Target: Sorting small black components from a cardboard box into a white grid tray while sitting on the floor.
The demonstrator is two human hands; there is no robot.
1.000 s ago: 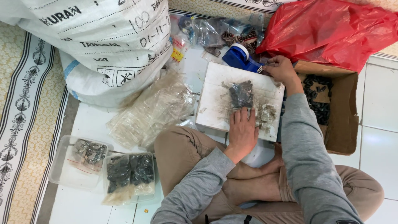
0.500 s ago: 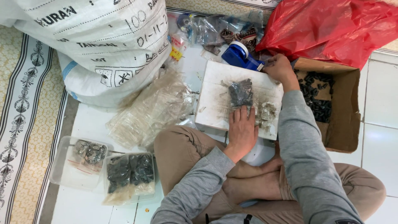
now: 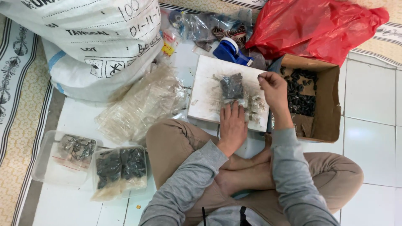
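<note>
I see the left hand (image 3: 231,125) lying flat, fingers together, pressing the lower end of a small clear bag of dark parts (image 3: 232,89) on the white board (image 3: 207,94). The right hand (image 3: 273,90) hovers just beside the bag; its fingertips are pinched together, on what I cannot tell; the cardboard box (image 3: 331,104) stands near.

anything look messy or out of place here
The white board is stained grey around the small packet the left hand presses down. Loose clear bags lie in a crumpled heap beside it. Nothing looks spilled or broken.
</note>
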